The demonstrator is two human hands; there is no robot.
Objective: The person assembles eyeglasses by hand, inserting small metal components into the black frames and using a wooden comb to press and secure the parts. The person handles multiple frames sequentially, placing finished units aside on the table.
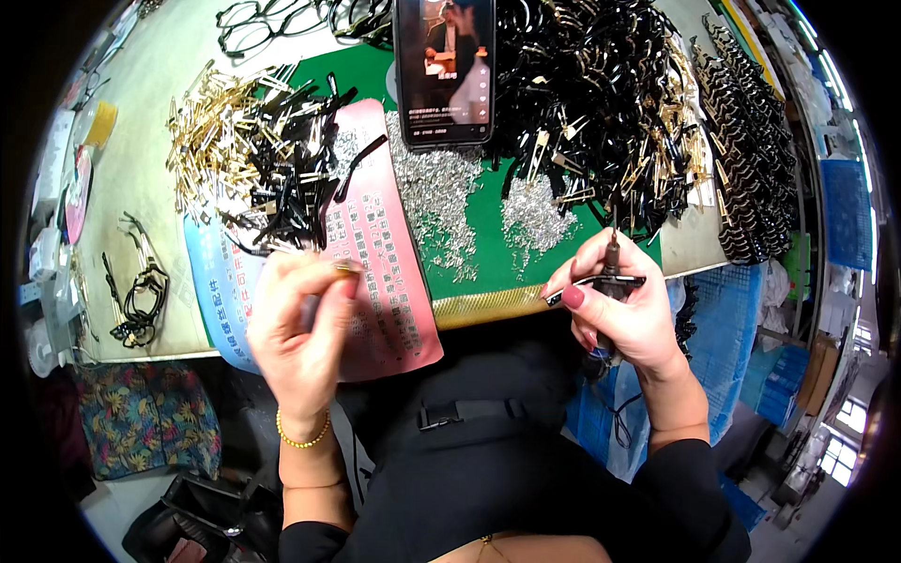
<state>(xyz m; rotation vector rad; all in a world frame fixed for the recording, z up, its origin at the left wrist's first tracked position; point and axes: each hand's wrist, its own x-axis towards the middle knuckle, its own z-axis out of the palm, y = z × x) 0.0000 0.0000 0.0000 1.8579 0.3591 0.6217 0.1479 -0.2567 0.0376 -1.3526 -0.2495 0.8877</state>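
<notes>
My left hand [298,328] is raised over the pink and blue printed sheet [413,328]. Its thumb and forefinger pinch a small gold-coloured metal piece [346,267], mostly covered by the fingertips. Across from it, my right hand [643,314] grips a dark corded electric screwdriver [612,255], its tip pointing up and away. The same hand also holds a short black eyeglass temple [615,281] crosswise between thumb and fingers. Small silver metal parts [436,183] lie heaped on the green mat [486,249] beyond the hands, with a second heap [538,214] nearer my right hand.
Gold and black temples [211,141] are piled at left; a larger pile of black temples [601,84] stands at right. A phone [445,84] playing video is upright at the back. Black eyeglass frames [253,36] lie far left, others [143,300] near the left edge.
</notes>
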